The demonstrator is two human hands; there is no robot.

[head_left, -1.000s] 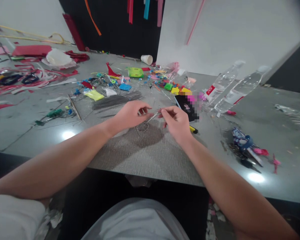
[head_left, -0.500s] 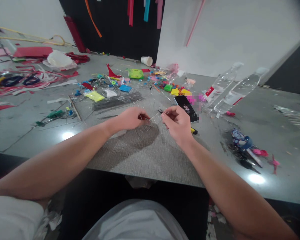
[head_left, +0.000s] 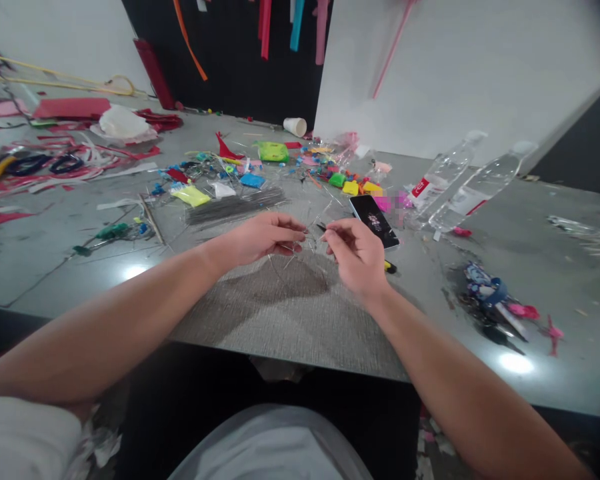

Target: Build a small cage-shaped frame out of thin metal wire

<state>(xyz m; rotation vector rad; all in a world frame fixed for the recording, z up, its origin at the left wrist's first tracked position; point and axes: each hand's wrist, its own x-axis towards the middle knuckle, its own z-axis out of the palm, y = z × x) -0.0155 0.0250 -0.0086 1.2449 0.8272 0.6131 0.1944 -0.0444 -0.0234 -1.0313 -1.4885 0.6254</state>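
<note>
My left hand [head_left: 264,237] and my right hand [head_left: 356,252] meet over the grey table [head_left: 290,313], fingertips almost touching. Both pinch a thin piece of silvery wire [head_left: 314,235] that runs between them; it is bent and hard to make out, and part of it curves down below the left fingers. A bundle of straight dark wires [head_left: 235,205] lies just beyond my left hand. A black phone [head_left: 377,221] lies right behind my right hand.
Small coloured scraps and packets [head_left: 275,163] litter the table's far middle. Two clear plastic bottles [head_left: 460,183] lie at the right, a paper cup [head_left: 295,126] at the back. Red strips [head_left: 70,143] cover the far left. A blue and pink tangle [head_left: 495,300] sits at the right.
Both hands have shifted slightly and come closer together while working the wire. The view has tilted a little; nothing on the table has moved.
</note>
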